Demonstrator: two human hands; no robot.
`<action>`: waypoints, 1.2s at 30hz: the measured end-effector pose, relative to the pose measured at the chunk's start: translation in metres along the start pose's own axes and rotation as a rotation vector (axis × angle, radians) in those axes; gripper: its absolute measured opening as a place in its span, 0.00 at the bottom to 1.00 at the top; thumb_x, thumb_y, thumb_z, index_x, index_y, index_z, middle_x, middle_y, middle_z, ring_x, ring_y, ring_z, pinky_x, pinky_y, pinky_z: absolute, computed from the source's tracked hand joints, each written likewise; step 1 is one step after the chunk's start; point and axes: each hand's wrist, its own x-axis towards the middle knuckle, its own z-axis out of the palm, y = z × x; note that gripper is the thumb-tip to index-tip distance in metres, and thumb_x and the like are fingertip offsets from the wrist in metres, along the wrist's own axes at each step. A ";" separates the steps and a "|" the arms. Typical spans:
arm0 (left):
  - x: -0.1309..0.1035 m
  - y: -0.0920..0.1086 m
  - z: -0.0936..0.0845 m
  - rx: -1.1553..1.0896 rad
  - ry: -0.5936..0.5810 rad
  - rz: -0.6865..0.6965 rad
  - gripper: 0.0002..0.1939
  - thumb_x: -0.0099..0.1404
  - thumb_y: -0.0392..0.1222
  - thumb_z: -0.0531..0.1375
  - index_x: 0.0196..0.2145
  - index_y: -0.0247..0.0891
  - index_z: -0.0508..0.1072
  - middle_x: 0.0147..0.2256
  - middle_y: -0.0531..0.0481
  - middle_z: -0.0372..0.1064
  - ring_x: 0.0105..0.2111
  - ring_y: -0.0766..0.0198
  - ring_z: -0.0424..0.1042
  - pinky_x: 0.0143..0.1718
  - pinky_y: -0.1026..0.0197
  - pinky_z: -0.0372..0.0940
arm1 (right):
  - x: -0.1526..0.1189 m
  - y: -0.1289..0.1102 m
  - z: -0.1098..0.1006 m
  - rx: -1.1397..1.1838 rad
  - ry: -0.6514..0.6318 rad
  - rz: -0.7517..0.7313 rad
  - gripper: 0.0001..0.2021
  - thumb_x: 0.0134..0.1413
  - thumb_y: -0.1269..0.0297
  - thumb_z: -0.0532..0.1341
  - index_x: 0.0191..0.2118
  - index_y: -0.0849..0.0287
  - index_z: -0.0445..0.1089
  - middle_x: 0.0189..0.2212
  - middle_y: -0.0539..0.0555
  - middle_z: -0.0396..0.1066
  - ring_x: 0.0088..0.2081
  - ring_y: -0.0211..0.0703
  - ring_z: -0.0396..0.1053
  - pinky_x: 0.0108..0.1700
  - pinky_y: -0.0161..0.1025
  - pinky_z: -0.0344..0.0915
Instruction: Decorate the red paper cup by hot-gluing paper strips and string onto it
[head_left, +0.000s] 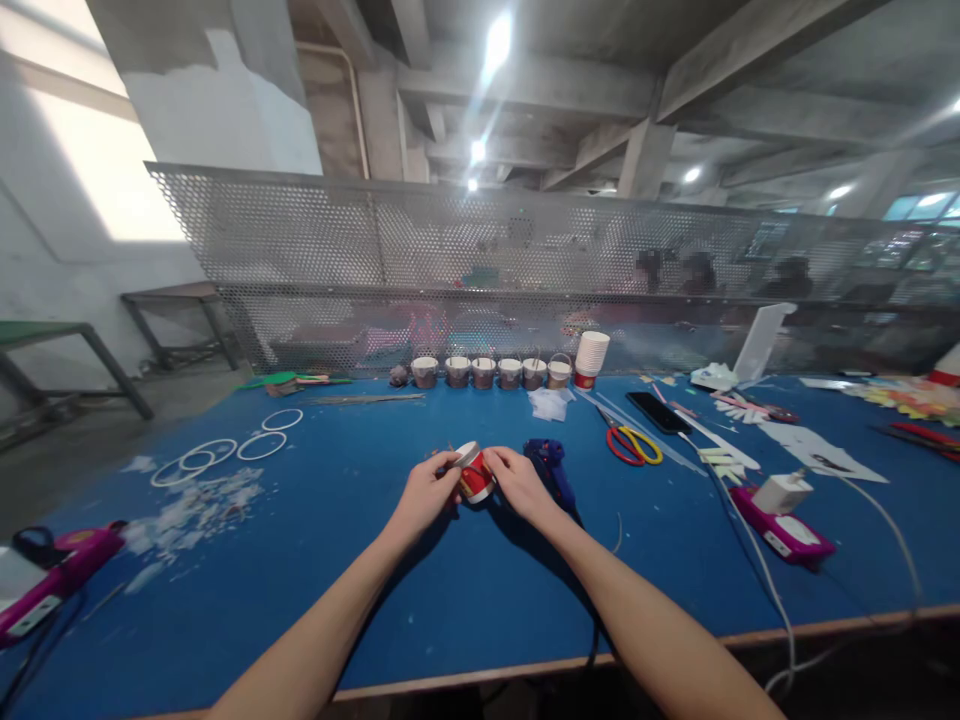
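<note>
Both hands meet over the blue table [337, 620], and between them sits a small red cup [480, 480], tilted, with one pale end toward the upper left; I can't tell which end is its mouth. The left hand [426, 494] has its fingers closed in around the cup's left side, thumb near the top, though the fingertips beneath are mostly lost in shadow. The right hand [521, 484] grips the opposite side with bent fingers, and its far fingertips are hidden from me. Printing on the red wall is too small to read. Just beside the right hand lies a dark blue glue gun [551, 462], its cable vanishing under the forearm. Further right are red-and-yellow scissors [628, 432] and a black phone [658, 411]. Along the back stands a row of little brown buckets [484, 376], their insides hard to make out, ending near a stack of white cups [592, 352]. Off to the left, thin white rings [238, 447] overlap near a spread of pale scraps [191, 515] that I can't identify. A magenta power strip [64, 575] is cut off at the left edge. Through the perforated screen [420, 240] behind, dark shapes [697, 270] show only as blurs.
</note>
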 end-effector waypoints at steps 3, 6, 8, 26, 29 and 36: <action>0.000 -0.001 0.000 -0.043 -0.012 -0.001 0.15 0.48 0.39 0.56 0.33 0.33 0.75 0.13 0.56 0.65 0.13 0.69 0.62 0.15 0.68 0.55 | 0.000 -0.003 0.000 -0.042 0.022 -0.041 0.17 0.59 0.56 0.52 0.37 0.60 0.75 0.37 0.60 0.76 0.40 0.48 0.72 0.45 0.44 0.66; 0.000 -0.001 0.000 -0.103 0.004 0.007 0.14 0.47 0.39 0.57 0.32 0.34 0.75 0.14 0.56 0.65 0.13 0.69 0.63 0.15 0.68 0.56 | -0.006 -0.016 -0.009 -0.073 0.072 -0.098 0.16 0.59 0.57 0.53 0.40 0.60 0.74 0.41 0.61 0.75 0.44 0.50 0.71 0.50 0.47 0.64; 0.001 -0.002 0.000 -0.131 0.025 0.010 0.12 0.48 0.39 0.58 0.31 0.34 0.75 0.14 0.55 0.66 0.14 0.68 0.63 0.16 0.67 0.56 | -0.011 -0.030 -0.022 -0.077 0.127 -0.169 0.16 0.59 0.56 0.53 0.43 0.59 0.72 0.46 0.61 0.72 0.49 0.50 0.68 0.54 0.46 0.61; 0.002 -0.005 -0.002 -0.180 0.129 0.003 0.12 0.48 0.41 0.59 0.31 0.34 0.74 0.14 0.55 0.65 0.13 0.70 0.60 0.17 0.67 0.56 | -0.017 0.024 -0.088 -0.428 0.063 0.350 0.13 0.37 0.57 0.69 0.19 0.57 0.67 0.22 0.55 0.72 0.29 0.50 0.72 0.31 0.39 0.61; 0.003 -0.009 -0.002 -0.189 0.146 -0.003 0.12 0.48 0.42 0.59 0.31 0.33 0.74 0.14 0.55 0.65 0.13 0.70 0.61 0.17 0.67 0.57 | 0.000 0.025 -0.075 -0.354 0.054 0.357 0.11 0.39 0.64 0.65 0.15 0.56 0.64 0.15 0.52 0.68 0.26 0.47 0.70 0.30 0.37 0.60; -0.002 -0.018 0.006 -0.203 0.234 -0.029 0.13 0.52 0.47 0.60 0.31 0.35 0.72 0.14 0.55 0.65 0.14 0.69 0.60 0.17 0.67 0.57 | 0.007 0.011 -0.056 0.012 0.117 0.267 0.15 0.48 0.55 0.60 0.34 0.62 0.75 0.27 0.57 0.77 0.31 0.49 0.73 0.34 0.42 0.68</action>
